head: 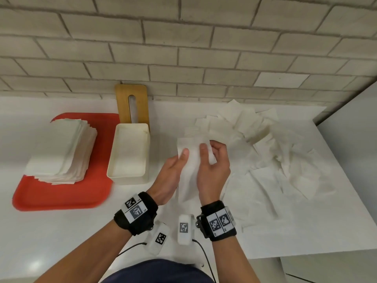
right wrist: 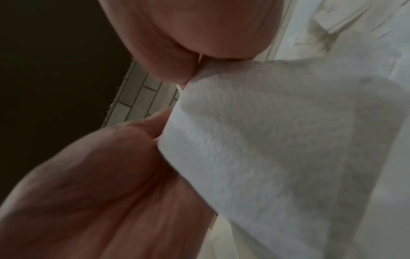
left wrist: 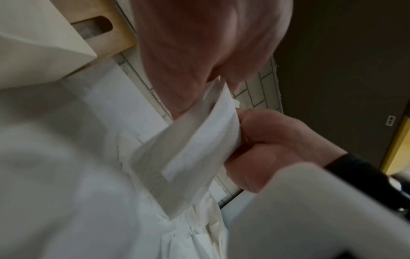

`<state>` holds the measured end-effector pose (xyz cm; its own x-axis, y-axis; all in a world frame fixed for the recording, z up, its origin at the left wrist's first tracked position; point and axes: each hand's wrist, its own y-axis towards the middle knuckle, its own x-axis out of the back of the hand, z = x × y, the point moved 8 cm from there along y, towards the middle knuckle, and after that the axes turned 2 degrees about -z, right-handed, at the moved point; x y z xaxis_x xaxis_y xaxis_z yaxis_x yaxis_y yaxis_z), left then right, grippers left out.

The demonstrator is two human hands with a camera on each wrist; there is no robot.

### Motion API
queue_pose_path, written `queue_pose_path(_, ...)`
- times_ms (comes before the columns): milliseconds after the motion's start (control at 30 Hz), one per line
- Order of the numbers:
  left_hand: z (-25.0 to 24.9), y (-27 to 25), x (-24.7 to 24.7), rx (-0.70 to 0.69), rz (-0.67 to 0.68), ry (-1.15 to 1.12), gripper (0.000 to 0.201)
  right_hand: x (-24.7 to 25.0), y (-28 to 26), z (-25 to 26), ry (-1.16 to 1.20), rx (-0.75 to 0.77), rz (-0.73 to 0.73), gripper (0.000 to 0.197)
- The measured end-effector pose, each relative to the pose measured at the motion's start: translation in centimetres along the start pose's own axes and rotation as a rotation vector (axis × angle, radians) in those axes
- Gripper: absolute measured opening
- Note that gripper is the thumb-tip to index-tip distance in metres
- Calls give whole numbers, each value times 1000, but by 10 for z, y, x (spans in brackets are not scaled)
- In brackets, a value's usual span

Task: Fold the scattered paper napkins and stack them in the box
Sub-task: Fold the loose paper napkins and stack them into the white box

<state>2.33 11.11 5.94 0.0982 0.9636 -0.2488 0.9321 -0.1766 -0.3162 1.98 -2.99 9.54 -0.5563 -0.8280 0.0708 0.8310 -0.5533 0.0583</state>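
I have one napkin (head: 188, 158) up off the counter (head: 61, 231), pinched along its top edge by both hands: my left hand (head: 171, 176) has the thumb on the front near one corner, fingers behind, and my right hand (head: 212, 170) pinches the other side the same way, fingers curled round the paper. The left wrist view seems to show the sheet already doubled over, though the blur makes it hard to be sure how many layers there are. To fold it well I want the two edges lined up before I crease, so I should draw the corners together evenly, keep the paper taut without tearing it, then run a thumb along the fold. The box (head: 114, 160) sits just to my left, open, its wooden lid (head: 122, 103) propped against the tiled wall behind it. The loose napkins (head: 275, 160) lie spread to my right; a folded stack (head: 61, 152) rests on the red tray (head: 51, 197).
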Motion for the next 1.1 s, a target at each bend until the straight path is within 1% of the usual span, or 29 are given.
queue_pose_path(33, -4, 0, 10, -58, -30, 68, 45, -8, -4, 0, -28, 5, -8, 15)
queue_pose_path(67, -9, 0, 21, -105, -65, 128, 42, -15, -8, 0, -76, 9, -15, 22)
queue_pose_path(133, -21, 0, 46, -147, -136, 160, 41, -33, -17, -2, -185, 29, 30, 48)
queue_pose_path(167, -28, 0, 59, -158, -161, 148, 40, -44, -23, -5, -173, 22, 104, 60)
queue_pose_path(200, -36, 0, 71, -164, -173, 123, 38, -58, -30, -10, -96, -15, 206, 67)
queue_pose_path(233, -45, 1, 84, -176, -183, 88, 36, -72, -41, -13, -6, -58, 319, 68)
queue_pose_path(267, -57, 2, 98, -194, -193, 73, 34, -85, -51, -15, 55, -76, 411, 65)
queue_pose_path(300, -69, 3, 112, -221, -197, 89, 33, -94, -60, -16, 53, -56, 459, 58)
queue_pose_path(367, -89, 11, 143, -257, -216, 217, 35, -112, -71, -18, -73, 18, 494, 41)
queue_pose_path(400, -98, 17, 160, -257, -250, 311, 39, -123, -75, -19, -146, 56, 513, 35)
queue_pose_path(467, -110, 36, 195, -230, -339, 589, 46, -144, -79, -23, -297, 123, 536, 26)
queue_pose_path(500, -114, 47, 208, -223, -362, 752, 48, -155, -81, -26, -377, 138, 551, 22)
queue_pose_path(533, -115, 58, 217, -224, -357, 895, 49, -167, -82, -30, -461, 148, 571, 18)
queue_pose_path(567, -112, 71, 224, -225, -331, 1008, 49, -180, -84, -34, -547, 158, 593, 14)
queue_pose_path(633, -99, 93, 231, -189, -260, 1136, 49, -203, -89, -43, -710, 153, 650, 10)
queue_pose_path(733, -82, 115, 230, -182, -139, 1263, 45, -226, -97, -50, -918, 144, 736, 19)
queue_pose_path(800, -78, 121, 226, -229, -75, 1341, 42, -225, -101, -50, -997, 141, 746, 23)
queue_pose_path(833, -79, 121, 223, -302, -66, 1394, 39, -222, -102, -46, -1034, 170, 730, 25)
queue_pose_path(867, -84, 120, 220, -405, -83, 1471, 34, -220, -104, -37, -1056, 259, 684, 26)
queue_pose_path(900, -89, 118, 218, -499, -114, 1548, 26, -221, -107, -25, -1074, 383, 654, 28)
queue_pose_path(933, -90, 116, 216, -541, -126, 1627, 14, -225, -114, -17, -1085, 509, 667, 32)
queue_pose_path(967, -86, 114, 213, -533, -89, 1727, 4, -231, -123, -14, -1084, 586, 747, 39)
queue_pose_path(1000, -74, 116, 212, -445, -11, 1858, 10, -239, -133, -20, -1074, 563, 899, 47)
queue_pose_path(1033, -60, 117, 213, -303, 90, 2006, 14, -245, -141, -33, -1100, 469, 1064, 54)
queue_pose_path(1067, -50, 117, 214, -200, 154, 2108, 14, -248, -147, -49, -1157, 367, 1206, 59)
queue_pose_path(1100, -46, 116, 213, -140, 200, 2163, 12, -250, -149, -60, -1214, 305, 1289, 62)
